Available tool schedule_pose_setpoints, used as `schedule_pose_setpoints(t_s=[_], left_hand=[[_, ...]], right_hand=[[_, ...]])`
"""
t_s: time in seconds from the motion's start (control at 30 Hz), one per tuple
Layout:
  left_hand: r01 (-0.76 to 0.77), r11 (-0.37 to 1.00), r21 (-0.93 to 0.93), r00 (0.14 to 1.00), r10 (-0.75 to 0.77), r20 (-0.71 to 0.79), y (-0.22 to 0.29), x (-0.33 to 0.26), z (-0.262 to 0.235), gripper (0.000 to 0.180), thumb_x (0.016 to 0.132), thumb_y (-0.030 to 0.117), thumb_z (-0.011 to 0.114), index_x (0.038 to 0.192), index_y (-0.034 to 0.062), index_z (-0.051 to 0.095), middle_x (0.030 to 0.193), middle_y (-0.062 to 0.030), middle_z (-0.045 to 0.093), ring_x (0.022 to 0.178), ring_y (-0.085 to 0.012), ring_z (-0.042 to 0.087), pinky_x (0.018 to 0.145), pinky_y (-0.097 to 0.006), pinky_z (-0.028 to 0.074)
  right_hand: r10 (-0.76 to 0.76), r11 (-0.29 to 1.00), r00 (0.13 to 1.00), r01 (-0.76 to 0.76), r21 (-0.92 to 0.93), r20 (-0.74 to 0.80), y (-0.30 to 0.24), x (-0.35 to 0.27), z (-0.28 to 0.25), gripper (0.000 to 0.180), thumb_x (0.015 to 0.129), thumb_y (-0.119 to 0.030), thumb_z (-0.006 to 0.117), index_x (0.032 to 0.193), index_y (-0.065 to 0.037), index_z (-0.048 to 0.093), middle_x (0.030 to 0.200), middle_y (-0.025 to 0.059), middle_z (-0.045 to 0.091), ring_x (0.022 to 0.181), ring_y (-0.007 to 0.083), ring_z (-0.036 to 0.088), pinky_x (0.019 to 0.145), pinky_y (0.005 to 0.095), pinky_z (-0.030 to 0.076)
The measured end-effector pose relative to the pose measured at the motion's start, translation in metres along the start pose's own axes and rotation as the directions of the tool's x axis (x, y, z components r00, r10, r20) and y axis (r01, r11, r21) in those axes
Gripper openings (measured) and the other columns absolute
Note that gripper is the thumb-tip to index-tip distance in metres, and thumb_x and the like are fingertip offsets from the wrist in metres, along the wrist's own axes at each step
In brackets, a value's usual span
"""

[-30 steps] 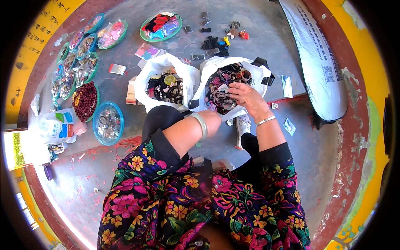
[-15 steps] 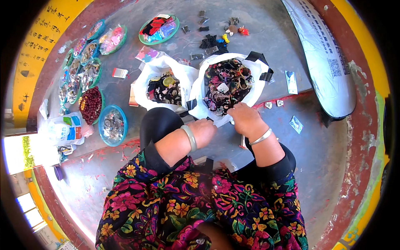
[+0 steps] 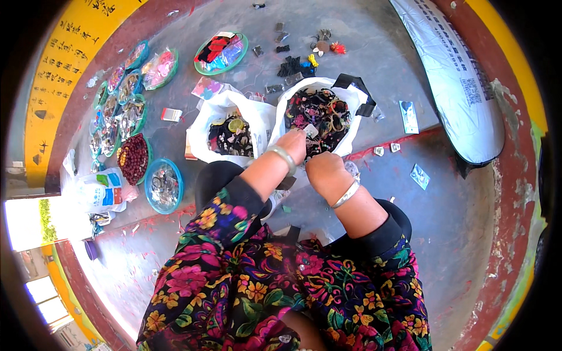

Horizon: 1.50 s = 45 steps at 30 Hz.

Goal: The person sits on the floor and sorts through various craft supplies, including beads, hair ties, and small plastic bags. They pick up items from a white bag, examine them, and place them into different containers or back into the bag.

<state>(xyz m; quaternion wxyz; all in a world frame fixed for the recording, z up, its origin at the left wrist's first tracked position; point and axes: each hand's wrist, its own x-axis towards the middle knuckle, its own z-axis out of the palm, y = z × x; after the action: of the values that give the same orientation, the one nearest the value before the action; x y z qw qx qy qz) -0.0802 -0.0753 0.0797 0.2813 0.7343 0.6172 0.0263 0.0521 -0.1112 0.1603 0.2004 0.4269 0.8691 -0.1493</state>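
Note:
A white bag [image 3: 355, 124] stands upright in front of me, its mouth wide and full of dark hair ties and small trinkets [image 3: 328, 111]. My left hand [image 3: 293, 145] reaches over its near left rim, fingers curled and mostly hidden. Beside it my right hand [image 3: 326, 173] is closed at the near rim, seemingly gripping the bag's edge; its fingertips are hidden. A small pale card [image 3: 311, 131] lies on the trinkets near my left hand. Just left stands a second white bag [image 3: 199, 139], holding similar dark pieces and a yellow-green round item [image 3: 235, 125].
At left are several baskets of packaged trinkets, including a blue one [image 3: 164, 186] and dark red beads [image 3: 133, 157]. A green tray [image 3: 206, 65] sits farther back. Small dark packets [image 3: 291, 65] lie beyond the bags. A long silver cover [image 3: 462, 88] edges the right side.
My left hand has moved forward and up over the bag's near rim. My right hand has drawn back slightly toward me and to the left. The view has shifted a little.

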Motion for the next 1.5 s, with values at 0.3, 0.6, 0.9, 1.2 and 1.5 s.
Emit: schedule_pose_setpoints(t_s=[0.3, 0.6, 0.9, 1.2, 1.5], left_hand=[[0.333, 0.943, -0.023, 0.943, -0.333, 0.016, -0.027, 0.024, 0.058, 0.034, 0.084, 0.013, 0.039, 0.113, -0.0012, 0.047, 0.100, -0.0245, 0.059, 0.096, -0.0365, 0.058, 0.081, -0.043, 0.046], [0.304, 0.550, -0.778, 0.947, -0.261, 0.186, 0.006, -0.012, -0.033, 0.023, 0.081, 0.018, 0.061, 0.098, 0.0019, 0.058, 0.083, -0.0085, 0.064, 0.066, -0.0141, 0.060, 0.063, -0.027, 0.050], [0.143, 0.073, -0.987, 0.969, -0.215, 0.124, 0.019, -0.064, -0.069, 0.017, 0.083, 0.015, 0.061, 0.091, 0.0010, 0.058, 0.081, -0.0070, 0.062, 0.066, -0.0134, 0.062, 0.063, -0.025, 0.052], [0.119, 0.934, -0.337, 0.975, -0.175, -0.138, 0.006, -0.040, -0.010, 0.018, 0.077, 0.010, 0.058, 0.092, 0.0007, 0.062, 0.081, -0.0110, 0.065, 0.074, -0.0191, 0.063, 0.066, -0.031, 0.048], [0.258, 0.677, -0.689, 0.790, -0.559, -0.253, -0.074, 0.066, 0.088, 0.017, 0.076, 0.007, 0.055, 0.091, -0.0014, 0.059, 0.077, -0.0155, 0.062, 0.074, -0.0251, 0.061, 0.064, -0.033, 0.050]], right_hand=[[-0.024, 1.000, 1.000, 0.024, 0.020, 0.020, 0.012, -0.007, -0.012, 0.019, 0.078, -0.013, 0.053, 0.088, -0.009, 0.069, 0.091, 0.0094, 0.067, 0.087, 0.0240, 0.064, 0.070, 0.0357, 0.050], [-0.039, 0.999, 0.999, 0.039, 0.037, -0.010, 0.011, -0.008, -0.016, 0.017, 0.076, -0.012, 0.055, 0.086, -0.007, 0.068, 0.088, 0.0107, 0.066, 0.084, 0.0253, 0.065, 0.068, 0.0358, 0.051], [-0.029, 0.999, 0.992, 0.026, 0.023, 0.124, 0.006, -0.005, -0.019, 0.029, 0.068, -0.017, 0.069, 0.096, -0.010, 0.067, 0.097, 0.0077, 0.066, 0.093, 0.0218, 0.063, 0.073, 0.0335, 0.049], [-0.063, 0.998, 0.997, 0.063, 0.027, -0.035, 0.006, -0.010, -0.007, 0.013, 0.073, -0.011, 0.059, 0.081, -0.008, 0.068, 0.085, 0.0095, 0.067, 0.082, 0.0245, 0.065, 0.066, 0.0354, 0.051], [-0.139, 0.987, 0.987, 0.144, 0.076, -0.077, -0.004, -0.006, -0.009, 0.012, 0.072, -0.013, 0.059, 0.078, -0.007, 0.068, 0.079, 0.0106, 0.066, 0.078, 0.0250, 0.065, 0.064, 0.0362, 0.051]])
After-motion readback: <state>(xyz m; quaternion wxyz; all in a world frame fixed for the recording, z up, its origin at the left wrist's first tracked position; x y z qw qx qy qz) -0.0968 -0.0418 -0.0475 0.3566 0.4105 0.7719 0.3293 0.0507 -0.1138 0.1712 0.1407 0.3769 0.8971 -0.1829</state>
